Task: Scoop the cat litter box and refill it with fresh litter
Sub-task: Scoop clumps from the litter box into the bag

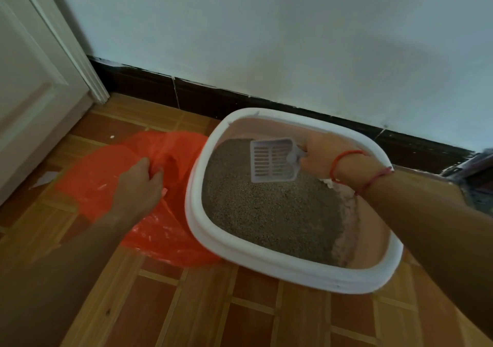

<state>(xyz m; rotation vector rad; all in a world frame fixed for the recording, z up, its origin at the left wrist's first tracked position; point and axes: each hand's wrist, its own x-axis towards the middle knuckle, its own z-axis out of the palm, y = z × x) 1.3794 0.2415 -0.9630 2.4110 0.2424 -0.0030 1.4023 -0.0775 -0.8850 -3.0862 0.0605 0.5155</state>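
Observation:
A white-rimmed, pink-walled litter box (197, 213) sits on the floor by the wall, filled with grey-brown litter (266, 208). My right hand (318, 156) grips the handle of a pale slotted plastic scoop (272, 160), held over the far part of the litter with its blade pointing left. An orange plastic bag (106, 170) lies flat on the floor left of the box, partly tucked under its rim. My left hand (141, 186) rests on the bag and pinches a fold of it. A pale clumped strip (346, 213) runs along the litter's right edge.
The floor is brown wood-pattern tile (240, 314). A white door (32, 93) stands at the left, and a pale wall with a dark baseboard (213, 98) runs behind the box. A patterned fabric object (477, 181) lies at the right edge. Small white scraps (44, 178) lie near the door.

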